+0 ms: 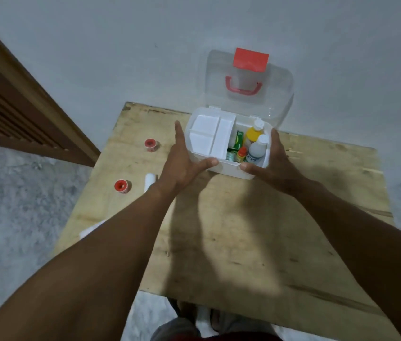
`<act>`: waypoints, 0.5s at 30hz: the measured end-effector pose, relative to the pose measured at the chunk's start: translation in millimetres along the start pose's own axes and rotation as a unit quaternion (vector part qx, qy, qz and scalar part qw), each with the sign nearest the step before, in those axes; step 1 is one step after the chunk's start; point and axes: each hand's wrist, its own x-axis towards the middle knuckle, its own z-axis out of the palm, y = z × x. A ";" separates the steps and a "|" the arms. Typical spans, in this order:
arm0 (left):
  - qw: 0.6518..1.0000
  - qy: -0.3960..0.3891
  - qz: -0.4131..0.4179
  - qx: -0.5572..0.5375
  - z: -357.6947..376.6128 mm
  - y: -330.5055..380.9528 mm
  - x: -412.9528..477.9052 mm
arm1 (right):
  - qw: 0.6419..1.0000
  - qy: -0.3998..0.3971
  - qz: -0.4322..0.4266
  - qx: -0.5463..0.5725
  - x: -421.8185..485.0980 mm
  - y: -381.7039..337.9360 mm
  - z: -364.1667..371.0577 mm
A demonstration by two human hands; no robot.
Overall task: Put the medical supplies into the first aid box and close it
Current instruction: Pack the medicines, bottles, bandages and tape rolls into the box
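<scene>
The white first aid box (226,168) stands at the table's far side, its clear lid (278,94) with red latch and handle standing up against the wall. A white divided tray (209,136) fills its left half; a yellow bottle (254,134), a white bottle (258,148), a small orange-capped bottle and green packets fill the right. My left hand (182,166) grips the box's left front corner, thumb on the front wall. My right hand (270,163) holds the right side. Two red tape rolls (152,145) (121,186) and a white bandage roll (150,180) lie on the table to the left.
The plywood table (243,242) stands against a grey wall. Another white roll (93,228) peeks out beside my left forearm near the table's left edge. A wooden louvred door (10,107) is at the left. Grey floor surrounds the table.
</scene>
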 end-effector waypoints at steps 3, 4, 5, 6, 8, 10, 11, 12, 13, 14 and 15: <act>0.999 0.046 -0.002 0.019 -5.6 -5.6 -27.2 | 1.000 0.002 -0.005 0.005 -0.8 -2.8 1.8; 0.998 0.058 -0.011 0.035 -8.2 -8.4 -37.4 | 1.000 0.000 -0.006 0.008 -1.5 -4.7 1.9; 0.996 0.067 -0.021 0.055 -10.8 -11.5 -47.9 | 1.000 -0.001 -0.005 0.010 -3.0 -6.0 1.8; 0.994 0.079 -0.032 0.074 -13.3 -14.1 -58.0 | 1.000 -0.001 -0.004 0.011 -4.4 -5.6 1.5; 0.985 0.118 -0.051 0.117 -15.9 -20.9 -75.1 | 1.000 -0.005 -0.007 0.008 -6.5 -3.6 -0.3; 0.972 0.165 -0.053 0.159 -15.7 -28.8 -92.3 | 1.000 -0.020 0.002 -0.001 -7.3 -1.7 -1.2; 0.967 0.181 -0.053 0.171 -15.2 -33.1 -100.6 | 1.000 -0.024 0.008 -0.004 -8.4 -1.0 -1.7; 0.962 0.197 -0.059 0.177 -14.9 -37.6 -108.6 | 1.000 -0.028 0.010 -0.007 -8.1 0.5 -1.3; 0.958 0.214 -0.066 0.181 -14.7 -41.9 -116.2 | 0.999 -0.031 0.016 -0.011 -8.4 0.3 -1.4; 0.953 0.230 -0.072 0.183 -14.8 -46.2 -122.9 | 0.999 -0.034 0.022 -0.018 -8.2 0.2 -1.2; 0.948 0.246 -0.076 0.188 -16.0 -49.9 -129.7 | 0.999 -0.034 0.024 -0.025 -8.4 0.4 -1.0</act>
